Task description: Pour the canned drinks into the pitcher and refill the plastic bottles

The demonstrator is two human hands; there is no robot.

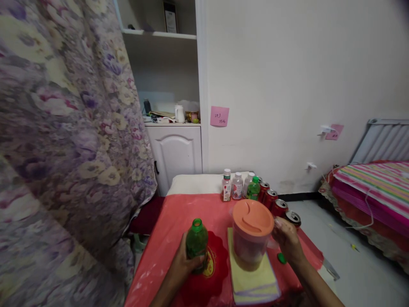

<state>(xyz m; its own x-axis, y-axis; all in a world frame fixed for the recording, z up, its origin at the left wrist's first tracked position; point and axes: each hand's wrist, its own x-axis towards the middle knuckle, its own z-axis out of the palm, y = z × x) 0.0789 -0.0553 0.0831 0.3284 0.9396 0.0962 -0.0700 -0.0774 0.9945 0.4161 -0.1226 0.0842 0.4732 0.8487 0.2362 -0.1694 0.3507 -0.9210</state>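
My left hand (188,261) is closed around a green plastic bottle (196,243), upright with its mouth uncapped, over a red scalloped plate (220,266). My right hand (286,238) grips the handle side of a clear plastic pitcher (249,249) with an orange lid (252,216); its fingers hide most of the handle. Some liquid shows low inside the pitcher. Below the pitcher lies a folded yellow cloth (252,286); whether the two touch I cannot tell. A loose green bottle cap (281,258) rests on the table near my right wrist.
Several bottles stand at the back of the red-covered table (182,209), among them a green-capped bottle (253,189). A row of red cans (280,208) lines the right side. A floral curtain (73,140) hangs at left; a bed (377,192) stands right.
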